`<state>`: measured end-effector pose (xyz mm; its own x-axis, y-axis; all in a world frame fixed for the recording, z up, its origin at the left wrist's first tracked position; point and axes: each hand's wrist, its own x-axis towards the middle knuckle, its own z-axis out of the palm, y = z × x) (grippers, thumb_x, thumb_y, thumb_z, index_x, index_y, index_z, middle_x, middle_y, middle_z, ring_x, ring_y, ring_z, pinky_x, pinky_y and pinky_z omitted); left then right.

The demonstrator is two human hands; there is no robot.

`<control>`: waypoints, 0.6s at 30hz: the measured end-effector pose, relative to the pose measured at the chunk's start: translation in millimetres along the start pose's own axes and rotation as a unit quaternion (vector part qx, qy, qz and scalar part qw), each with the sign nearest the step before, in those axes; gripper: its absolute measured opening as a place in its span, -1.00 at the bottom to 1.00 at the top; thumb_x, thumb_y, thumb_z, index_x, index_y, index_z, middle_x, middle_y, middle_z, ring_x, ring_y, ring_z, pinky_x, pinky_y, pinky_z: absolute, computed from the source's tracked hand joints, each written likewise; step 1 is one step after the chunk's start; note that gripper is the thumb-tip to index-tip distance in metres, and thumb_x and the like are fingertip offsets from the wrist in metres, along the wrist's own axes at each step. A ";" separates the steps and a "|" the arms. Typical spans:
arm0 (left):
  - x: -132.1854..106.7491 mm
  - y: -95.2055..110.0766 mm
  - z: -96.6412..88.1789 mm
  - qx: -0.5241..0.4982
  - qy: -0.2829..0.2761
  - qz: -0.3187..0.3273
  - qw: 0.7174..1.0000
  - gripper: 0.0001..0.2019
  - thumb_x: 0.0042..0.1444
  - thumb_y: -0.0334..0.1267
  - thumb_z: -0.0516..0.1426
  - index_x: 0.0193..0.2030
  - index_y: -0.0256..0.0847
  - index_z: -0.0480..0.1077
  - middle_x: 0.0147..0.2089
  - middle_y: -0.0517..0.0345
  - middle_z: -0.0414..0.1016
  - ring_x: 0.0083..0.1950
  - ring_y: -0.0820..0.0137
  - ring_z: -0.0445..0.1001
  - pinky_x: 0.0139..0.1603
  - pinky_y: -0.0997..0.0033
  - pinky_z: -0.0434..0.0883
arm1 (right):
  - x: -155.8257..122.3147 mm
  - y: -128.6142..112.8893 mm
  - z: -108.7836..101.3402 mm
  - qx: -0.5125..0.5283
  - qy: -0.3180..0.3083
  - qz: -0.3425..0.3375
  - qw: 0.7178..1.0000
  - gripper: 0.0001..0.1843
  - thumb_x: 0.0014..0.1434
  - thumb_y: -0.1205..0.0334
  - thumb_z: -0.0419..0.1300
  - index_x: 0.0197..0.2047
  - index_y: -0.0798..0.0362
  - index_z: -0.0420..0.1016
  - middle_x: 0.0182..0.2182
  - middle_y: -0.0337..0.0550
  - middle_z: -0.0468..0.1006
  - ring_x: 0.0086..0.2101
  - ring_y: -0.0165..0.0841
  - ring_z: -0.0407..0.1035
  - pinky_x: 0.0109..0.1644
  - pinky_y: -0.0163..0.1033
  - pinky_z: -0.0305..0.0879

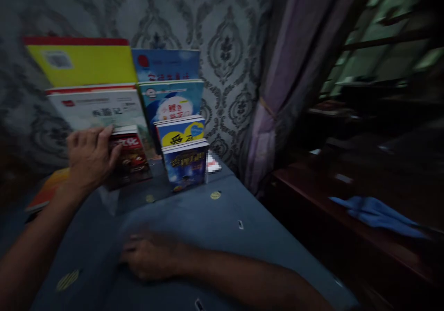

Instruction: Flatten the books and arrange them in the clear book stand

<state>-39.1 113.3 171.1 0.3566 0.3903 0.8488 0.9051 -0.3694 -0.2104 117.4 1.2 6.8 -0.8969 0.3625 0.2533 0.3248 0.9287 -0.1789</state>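
My left hand (90,156) is closed around the top left of a dark red book (130,160), which stands upright on the table at the left. Directly behind that book are a pale book (104,107) and a taller yellow one with a red top edge (97,63). My right hand (147,255) is low over the near part of the table, blurred by motion. Its fingers look curled, but what they do is unclear. Farther right, a dark blue book (185,167) stands in front of a blue and yellow book (182,133) and two taller blue books.
The table has a blue-grey cover (222,227) with small printed marks. An orange book (52,186) lies at the left edge. Patterned wallpaper (227,47) rises behind. A tied purple curtain (265,126) hangs at the right, near a dark surface with a blue cloth (378,214).
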 end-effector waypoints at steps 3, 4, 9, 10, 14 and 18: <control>-27.0 -31.0 -6.3 0.003 0.038 -0.073 0.997 -0.46 0.35 -0.03 -0.12 0.29 -0.40 0.20 0.22 -0.29 0.34 0.23 0.07 0.30 0.26 0.01 0.18 | -1.2 -1.6 1.0 0.028 0.034 0.020 0.999 -0.85 0.27 0.40 0.10 -0.17 0.06 0.49 -0.17 -0.13 0.62 -0.13 -0.36 0.46 0.21 -0.19 0.26; -40.1 -46.1 -6.4 0.012 0.046 -0.128 0.991 -0.48 0.37 -0.07 -0.15 0.31 -0.41 0.17 0.24 -0.29 0.31 0.25 0.11 0.29 0.26 0.06 0.20 | -1.3 -1.4 1.6 0.042 0.043 0.022 0.998 -0.83 0.27 0.41 0.10 -0.15 0.06 0.49 -0.18 -0.12 0.62 -0.13 -0.35 0.46 0.20 -0.18 0.27; -116.4 -124.2 2.0 0.118 -0.283 -0.347 0.886 -0.53 0.34 -0.16 -0.13 0.23 -0.44 0.24 0.23 -0.40 0.31 0.26 0.00 0.29 0.16 0.01 0.33 | 0.0 1.2 7.8 0.082 0.069 0.025 0.994 -0.74 0.24 0.48 0.09 -0.07 0.05 0.49 -0.14 -0.09 0.59 -0.07 -0.30 0.45 0.20 -0.13 0.27; -129.2 -134.4 5.4 0.115 -0.316 -0.344 0.877 -0.55 0.30 -0.14 -0.06 0.20 -0.40 0.30 0.20 -0.37 0.36 0.21 -0.01 0.35 0.12 0.01 0.36 | 0.3 1.4 9.2 0.085 0.072 0.024 0.994 -0.73 0.24 0.49 0.09 -0.06 0.04 0.49 -0.15 -0.09 0.59 -0.06 -0.29 0.45 0.20 -0.12 0.28; -159.1 -154.8 21.5 0.076 -0.418 -0.278 0.862 -0.62 0.19 -0.18 0.07 0.13 -0.18 0.39 0.23 -0.12 0.42 0.24 0.07 0.35 0.15 0.03 0.34 | 1.1 1.1 12.3 0.089 0.080 0.026 0.992 -0.72 0.24 0.49 0.09 -0.06 0.03 0.48 -0.15 -0.09 0.59 -0.07 -0.28 0.45 0.19 -0.10 0.29; -163.2 -167.6 34.6 0.061 -0.470 -0.209 0.856 -0.67 0.16 -0.28 0.06 0.07 -0.14 0.44 0.22 -0.06 0.44 0.29 0.08 0.31 0.21 0.00 0.26 | 0.1 0.0 10.7 0.095 0.088 0.036 0.991 -0.72 0.24 0.51 0.09 -0.06 0.03 0.47 -0.15 -0.12 0.58 -0.09 -0.30 0.45 0.18 -0.12 0.30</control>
<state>-241.0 140.7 51.1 -0.0262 0.9936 0.1094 0.9961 0.0352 -0.0815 114.2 0.4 -3.3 -0.8020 0.4506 0.3921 0.3091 0.8748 -0.3732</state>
